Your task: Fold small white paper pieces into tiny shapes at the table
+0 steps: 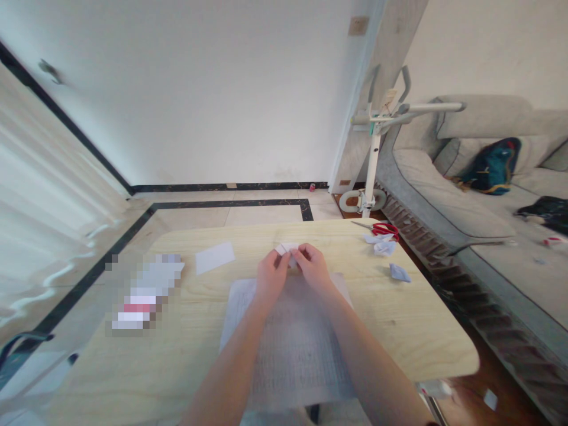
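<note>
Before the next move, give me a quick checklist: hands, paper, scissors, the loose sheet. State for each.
1. Left hand on the small white paper: ok, thumb and fingers are at it.
2. Right hand on the same paper: ok, it meets the left hand there.
3. Whole of that paper in sight: not ok, fingers cover part of it.
4. Its edges lined up: cannot tell, too small and partly hidden.
5. Red-handled scissors away from both hands: ok, they lie near the table's far right corner.
6. Loose white sheet apart from the hands: ok, on the table to their left.
</note>
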The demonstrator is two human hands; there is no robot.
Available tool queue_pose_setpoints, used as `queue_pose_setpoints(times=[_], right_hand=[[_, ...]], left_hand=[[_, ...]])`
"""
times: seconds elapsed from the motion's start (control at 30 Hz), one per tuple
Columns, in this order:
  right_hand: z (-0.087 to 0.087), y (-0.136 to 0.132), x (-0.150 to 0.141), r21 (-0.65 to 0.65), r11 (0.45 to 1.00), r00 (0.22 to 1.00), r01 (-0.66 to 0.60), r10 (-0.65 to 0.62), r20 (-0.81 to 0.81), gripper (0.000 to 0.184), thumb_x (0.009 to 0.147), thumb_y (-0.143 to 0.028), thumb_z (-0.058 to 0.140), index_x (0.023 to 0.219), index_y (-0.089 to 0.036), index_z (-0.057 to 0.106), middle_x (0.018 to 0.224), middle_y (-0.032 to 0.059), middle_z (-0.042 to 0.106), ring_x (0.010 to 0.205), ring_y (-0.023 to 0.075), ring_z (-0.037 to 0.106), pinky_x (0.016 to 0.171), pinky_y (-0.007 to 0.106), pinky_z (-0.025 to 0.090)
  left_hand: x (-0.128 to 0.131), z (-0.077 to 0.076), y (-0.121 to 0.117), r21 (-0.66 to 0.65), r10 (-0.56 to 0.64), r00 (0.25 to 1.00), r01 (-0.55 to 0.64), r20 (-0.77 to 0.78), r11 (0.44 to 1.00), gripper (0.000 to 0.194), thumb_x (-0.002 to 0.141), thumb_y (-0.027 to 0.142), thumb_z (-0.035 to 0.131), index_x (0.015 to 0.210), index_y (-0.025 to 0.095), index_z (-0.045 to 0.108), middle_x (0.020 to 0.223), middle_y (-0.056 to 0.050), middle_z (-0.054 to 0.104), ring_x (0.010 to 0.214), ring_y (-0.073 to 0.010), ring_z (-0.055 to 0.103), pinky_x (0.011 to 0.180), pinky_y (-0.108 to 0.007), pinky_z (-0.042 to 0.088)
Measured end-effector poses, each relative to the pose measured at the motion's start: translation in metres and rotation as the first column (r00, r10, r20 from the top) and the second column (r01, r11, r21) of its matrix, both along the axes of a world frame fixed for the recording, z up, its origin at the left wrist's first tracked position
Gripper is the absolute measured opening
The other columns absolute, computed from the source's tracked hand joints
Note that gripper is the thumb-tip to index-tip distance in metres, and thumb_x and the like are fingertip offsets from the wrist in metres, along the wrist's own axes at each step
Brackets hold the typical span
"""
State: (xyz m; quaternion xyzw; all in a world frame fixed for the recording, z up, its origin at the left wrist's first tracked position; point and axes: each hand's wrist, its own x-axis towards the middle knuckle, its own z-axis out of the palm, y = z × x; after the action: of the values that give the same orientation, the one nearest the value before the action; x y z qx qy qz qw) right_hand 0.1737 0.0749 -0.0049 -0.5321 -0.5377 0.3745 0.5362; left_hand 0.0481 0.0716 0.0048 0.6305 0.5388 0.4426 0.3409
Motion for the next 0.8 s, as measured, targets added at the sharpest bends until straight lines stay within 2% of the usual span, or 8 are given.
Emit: queue_pose_setpoints(times=[0.23, 0.4, 0.53, 0.8], right_hand=[[0.0005, 0.0000, -0.0001, -0.009, 1.000, 1.000, 0.001, -0.001, 0.011, 0.024, 0.079, -0.041, 0.055, 0.066, -0.021, 0.051, 0.052, -0.0042, 0.045, 0.050, 0.0124, 0.040, 0.049, 0.025, 0.031], [0.0030, -0.0021, -0.0019, -0.020, 1.000, 1.000, -0.006, 0.006, 0.007, 0.026, 0.081, -0.043, 0.054, 0.067, -0.020, 0.054, 0.054, -0.0023, 0.051, 0.051, 0.0130, 0.044, 0.051, 0.025, 0.034], [0.0038, -0.0045, -0.0040, -0.013, 1.000, 0.998, -0.023, 0.024, 0.066, 0.032, 0.085, -0.043, 0.049, 0.063, -0.020, 0.054, 0.056, -0.0001, 0.057, 0.054, 0.0141, 0.050, 0.054, 0.026, 0.036], [0.0027, -0.0051, -0.0044, 0.023, 0.999, 0.991, -0.022, 0.019, 0.133, 0.029, 0.087, -0.039, 0.046, 0.065, -0.021, 0.053, 0.058, -0.0002, 0.056, 0.057, 0.0150, 0.052, 0.057, 0.026, 0.036]], left_hand=[[0.0009, 0.0015, -0.0009, -0.005, 0.012, 1.000, -0.012, 0.026, 1.000, 0.030, 0.083, 0.041, 0.050, 0.081, 0.015, 0.065, 0.069, -0.005, 0.065, 0.063, -0.0157, 0.056, 0.058, -0.025, 0.039], [0.0005, 0.0036, -0.0017, 0.009, 0.035, 0.999, -0.036, 0.031, 0.999, 0.029, 0.083, 0.040, 0.050, 0.078, 0.015, 0.064, 0.068, -0.004, 0.064, 0.061, -0.0152, 0.056, 0.057, -0.025, 0.038], [-0.0004, 0.0047, -0.0014, 0.020, 0.055, 0.998, -0.055, 0.018, 0.998, 0.028, 0.084, 0.039, 0.050, 0.076, 0.015, 0.063, 0.068, -0.004, 0.064, 0.062, -0.0150, 0.057, 0.059, -0.025, 0.040], [0.0003, 0.0054, -0.0010, 0.021, 0.048, 0.999, -0.048, 0.014, 0.999, 0.028, 0.084, 0.038, 0.050, 0.082, 0.014, 0.065, 0.070, -0.005, 0.065, 0.064, -0.0156, 0.059, 0.060, -0.025, 0.043]])
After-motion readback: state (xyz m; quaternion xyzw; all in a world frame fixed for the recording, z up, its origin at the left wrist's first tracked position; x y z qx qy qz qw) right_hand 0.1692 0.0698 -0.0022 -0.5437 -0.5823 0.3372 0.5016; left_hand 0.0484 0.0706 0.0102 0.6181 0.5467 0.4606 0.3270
